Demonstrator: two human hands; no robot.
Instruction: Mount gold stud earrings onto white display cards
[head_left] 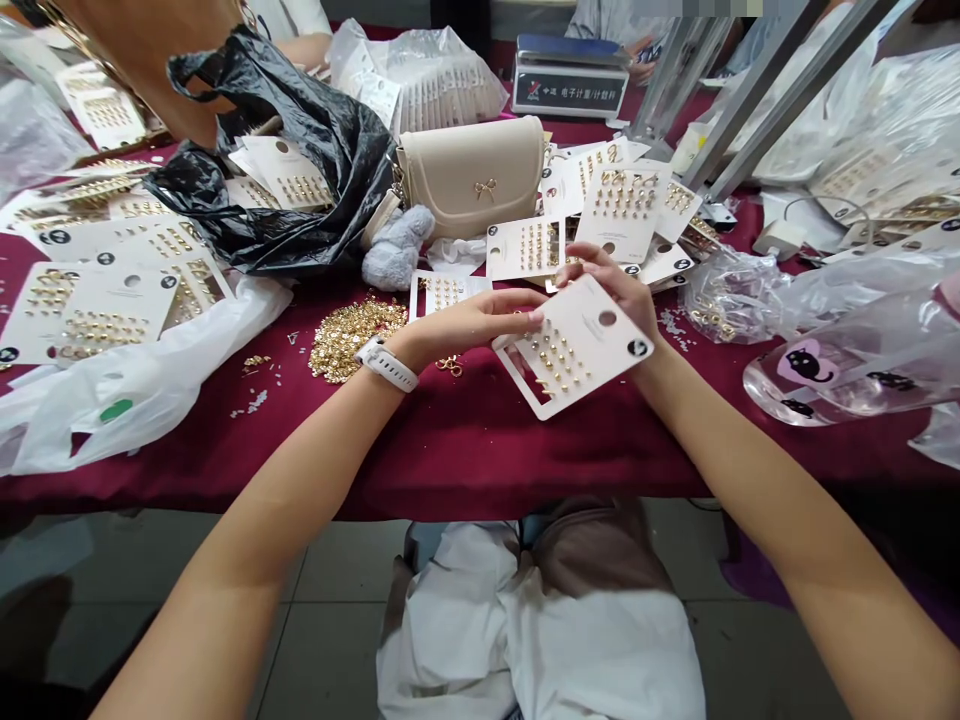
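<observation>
A white earring card with rows of gold studs is held tilted above the front of the table. My right hand grips it from behind at its upper right edge, most of the fingers being hidden. At the card's upper left edge, my left hand pinches it with thumb and fingers; the wrist wears a white watch. Beside that wrist lies a heap of small gold pieces. Another earring card lies just beyond my hands, and a gold bow-shaped piece sits under my left hand.
A black plastic bag with cards stands at back left, next to a cream handbag. Behind are a scale and other people's hands. Card piles flank both sides; a clear bottle lies right, beneath metal bars.
</observation>
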